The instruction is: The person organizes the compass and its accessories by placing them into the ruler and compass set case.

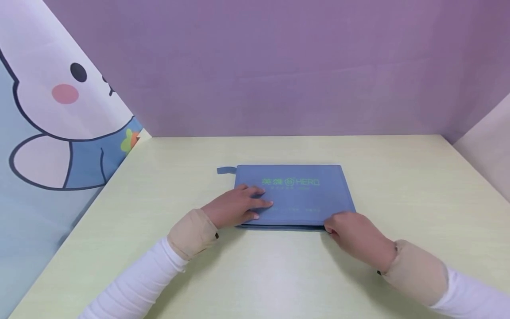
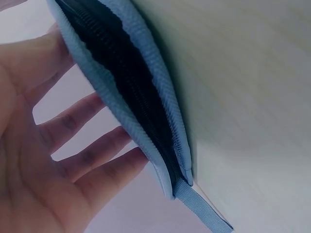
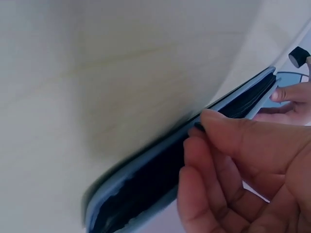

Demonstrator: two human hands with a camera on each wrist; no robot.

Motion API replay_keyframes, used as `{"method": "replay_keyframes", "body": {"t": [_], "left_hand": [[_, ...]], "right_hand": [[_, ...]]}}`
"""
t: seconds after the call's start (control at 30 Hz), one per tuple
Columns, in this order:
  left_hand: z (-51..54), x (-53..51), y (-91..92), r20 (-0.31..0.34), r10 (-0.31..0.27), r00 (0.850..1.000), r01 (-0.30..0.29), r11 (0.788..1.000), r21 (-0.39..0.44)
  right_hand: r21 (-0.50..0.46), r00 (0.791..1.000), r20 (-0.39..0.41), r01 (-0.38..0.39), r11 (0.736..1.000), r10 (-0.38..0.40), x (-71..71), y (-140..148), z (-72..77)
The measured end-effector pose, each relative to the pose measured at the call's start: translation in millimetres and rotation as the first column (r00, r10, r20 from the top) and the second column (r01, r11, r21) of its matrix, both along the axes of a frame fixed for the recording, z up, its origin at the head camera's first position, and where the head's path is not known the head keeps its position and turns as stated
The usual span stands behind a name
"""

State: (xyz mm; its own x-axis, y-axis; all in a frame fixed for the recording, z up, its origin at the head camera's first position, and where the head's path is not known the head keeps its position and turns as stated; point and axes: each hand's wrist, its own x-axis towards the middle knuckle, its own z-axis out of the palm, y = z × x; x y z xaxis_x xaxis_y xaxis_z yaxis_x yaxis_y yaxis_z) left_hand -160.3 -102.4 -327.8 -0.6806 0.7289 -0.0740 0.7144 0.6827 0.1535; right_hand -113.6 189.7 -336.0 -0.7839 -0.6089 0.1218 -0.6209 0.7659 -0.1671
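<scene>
A flat blue zippered pouch [image 1: 307, 197] with green HERO lettering lies on the table. My left hand [image 1: 235, 206] rests on its left side, fingers spread over the cover. At the front edge near the right corner, my right hand [image 1: 358, 232] pinches a small dark zipper pull [image 3: 198, 126], mostly covered by thumb and fingers. The left wrist view shows the pouch's zipper [image 2: 109, 43] parted, with a dark gap between the two blue edges. A short blue strap [image 1: 226, 170] sticks out at the pouch's back left corner.
The pouch lies on a pale wood-grain table [image 1: 279, 274]. Behind stands a purple backdrop [image 1: 295, 66], and at the left a panel with a cartoon animal [image 1: 59, 115]. A pale panel [image 1: 488, 141] borders the right side.
</scene>
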Motion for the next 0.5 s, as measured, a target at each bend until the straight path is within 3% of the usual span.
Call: {"method": "replay_keyframes", "body": {"t": [0.5], "left_hand": [[1.5,0.0,1.0,0.024,0.006,1.000,-0.006,1.000,0.009]], "right_hand": [[-0.030,0.999,0.000,-0.050,0.998,0.050,-1.1,-22.9,-0.8]]}}
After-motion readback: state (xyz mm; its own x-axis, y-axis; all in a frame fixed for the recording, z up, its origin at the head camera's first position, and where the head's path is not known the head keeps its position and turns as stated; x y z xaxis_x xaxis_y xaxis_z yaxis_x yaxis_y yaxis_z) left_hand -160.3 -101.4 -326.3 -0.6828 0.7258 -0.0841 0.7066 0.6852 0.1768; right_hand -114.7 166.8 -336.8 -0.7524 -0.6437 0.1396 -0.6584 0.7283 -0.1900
